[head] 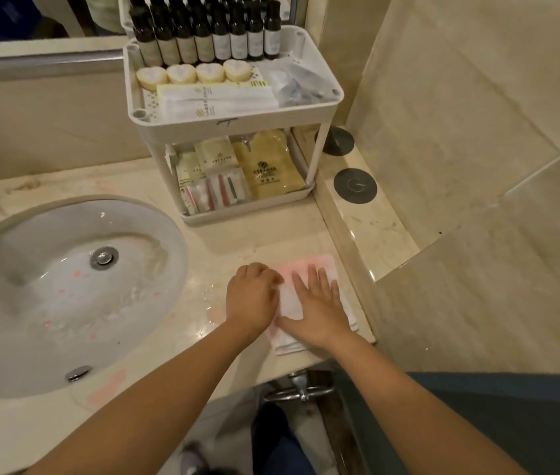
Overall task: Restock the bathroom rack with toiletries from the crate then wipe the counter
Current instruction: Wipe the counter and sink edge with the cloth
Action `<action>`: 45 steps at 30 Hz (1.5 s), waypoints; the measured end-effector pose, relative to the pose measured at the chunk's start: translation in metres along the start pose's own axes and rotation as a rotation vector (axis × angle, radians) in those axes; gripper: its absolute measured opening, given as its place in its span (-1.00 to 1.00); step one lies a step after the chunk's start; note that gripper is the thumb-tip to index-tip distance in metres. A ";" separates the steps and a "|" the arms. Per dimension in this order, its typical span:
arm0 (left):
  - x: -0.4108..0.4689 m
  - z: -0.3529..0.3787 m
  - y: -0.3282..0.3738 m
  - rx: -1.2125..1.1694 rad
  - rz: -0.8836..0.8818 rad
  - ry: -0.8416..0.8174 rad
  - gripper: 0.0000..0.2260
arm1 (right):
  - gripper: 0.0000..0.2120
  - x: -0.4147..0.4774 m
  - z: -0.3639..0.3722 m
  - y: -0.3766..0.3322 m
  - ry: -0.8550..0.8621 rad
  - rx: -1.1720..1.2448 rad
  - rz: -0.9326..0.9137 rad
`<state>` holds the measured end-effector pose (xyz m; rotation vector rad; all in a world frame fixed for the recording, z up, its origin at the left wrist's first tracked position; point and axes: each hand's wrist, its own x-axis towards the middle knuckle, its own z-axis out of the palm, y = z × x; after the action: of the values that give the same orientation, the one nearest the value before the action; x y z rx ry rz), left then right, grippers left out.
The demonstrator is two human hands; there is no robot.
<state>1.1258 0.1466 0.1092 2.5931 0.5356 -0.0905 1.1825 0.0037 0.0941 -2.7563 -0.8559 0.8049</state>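
Left forearm (155,389) and right forearm (408,389), both bare, reach in from the bottom edge and converge over the table's (203,241) front right corner. Right hand (319,303) lies palm down on the cloth (309,265), fingers straight and spread, thumb out to the left, pressing flat. Left hand (252,299) sits just beside it at the cloth's left edge, back of hand up, knuckles bent, fingers curled under. Fingertips hidden, so cannot tell if it pinches the cloth or only rests against it. The two hands nearly touch.

Cloth is folded, white with a pink tint, flat on the table beside the right-hand ledge. Wet sheen on the table just left of the left hand.

Rack (234,126), white, two tiers, stands at the back of the table, near the corner, behind the hands and well apart from them. Top tier: dark bottles (220,36) upright in rows at the back, four round soaps (196,73) in a row in front of them, long white boxes (216,97) lying at the front, clear bags (295,84) at right. Bottom tier: yellow pouch (268,166) at right, small packets (206,180) at left.

Sink (66,286) is set in the table to the left. Two round grey discs (355,185) sit on the ledge right of the rack.
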 end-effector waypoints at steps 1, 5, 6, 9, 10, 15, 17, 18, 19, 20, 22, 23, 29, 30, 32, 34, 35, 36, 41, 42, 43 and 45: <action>0.001 0.000 0.001 0.004 -0.004 0.016 -0.72 | 0.01 0.000 0.001 -0.001 -0.005 -0.001 -0.006; 0.010 -0.003 0.002 -0.047 -0.001 0.043 -0.78 | 0.12 0.002 0.003 -0.006 -0.039 -0.034 -0.016; 0.013 -0.005 0.000 -0.064 0.004 0.044 -0.79 | 0.11 0.003 0.002 -0.007 -0.048 -0.043 -0.014; 0.023 -0.011 -0.003 -0.087 0.014 0.052 -0.78 | 0.07 0.007 0.000 -0.011 -0.058 -0.044 -0.012; 0.027 -0.013 -0.004 -0.087 0.014 0.064 -0.78 | 0.06 0.010 -0.001 -0.013 -0.058 -0.036 -0.009; 0.044 -0.021 -0.011 -0.080 -0.024 0.095 -0.77 | 0.07 0.030 -0.010 -0.023 -0.068 -0.019 -0.022; 0.051 -0.024 -0.016 -0.093 -0.050 0.097 -0.77 | 0.08 0.039 -0.015 -0.026 -0.073 -0.015 -0.046; 0.053 -0.025 -0.019 -0.100 -0.061 0.099 -0.78 | 0.08 0.044 -0.017 -0.026 -0.080 -0.012 -0.059; 0.056 -0.026 -0.021 -0.106 -0.070 0.101 -0.77 | 0.08 0.049 -0.020 -0.027 -0.088 -0.013 -0.073; 0.058 -0.027 -0.024 -0.113 -0.080 0.104 -0.77 | 0.09 0.053 -0.022 -0.027 -0.096 -0.017 -0.090; 0.062 -0.030 -0.029 -0.136 -0.110 0.111 -0.75 | 0.09 0.063 -0.028 -0.030 -0.110 -0.034 -0.127; 0.063 -0.032 -0.032 -0.152 -0.132 0.115 -0.74 | 0.09 0.068 -0.030 -0.032 -0.116 -0.044 -0.145; 0.057 -0.045 -0.056 -0.215 -0.280 0.130 -0.72 | 0.09 0.094 -0.037 -0.054 -0.145 -0.160 -0.255; 0.054 -0.046 -0.060 -0.222 -0.309 0.129 -0.72 | 0.10 0.096 -0.037 -0.059 -0.149 -0.174 -0.269; 0.048 -0.048 -0.067 -0.232 -0.362 0.121 -0.72 | 0.12 0.098 -0.035 -0.067 -0.153 -0.201 -0.295; 0.042 -0.051 -0.072 -0.251 -0.407 0.111 -0.73 | 0.13 0.098 -0.033 -0.074 -0.157 -0.211 -0.318; 0.040 -0.053 -0.074 -0.269 -0.430 0.108 -0.73 | 0.13 0.098 -0.032 -0.076 -0.159 -0.208 -0.327; 0.036 -0.054 -0.076 -0.288 -0.450 0.109 -0.75 | 0.12 0.097 -0.031 -0.079 -0.159 -0.209 -0.335; 0.012 -0.057 -0.083 -0.350 -0.506 0.100 -0.78 | 0.12 0.086 -0.022 -0.087 -0.157 -0.265 -0.383; 0.006 -0.057 -0.084 -0.350 -0.512 0.096 -0.78 | 0.12 0.083 -0.019 -0.089 -0.157 -0.278 -0.393; 0.000 -0.056 -0.086 -0.347 -0.515 0.093 -0.78 | 0.11 0.079 -0.017 -0.090 -0.158 -0.290 -0.403; -0.012 -0.054 -0.089 -0.339 -0.521 0.086 -0.80 | 0.08 0.072 -0.012 -0.094 -0.160 -0.305 -0.412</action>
<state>1.0787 0.2394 0.1189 2.0838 1.1411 -0.0538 1.1934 0.1223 0.0985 -2.6256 -1.6323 0.8779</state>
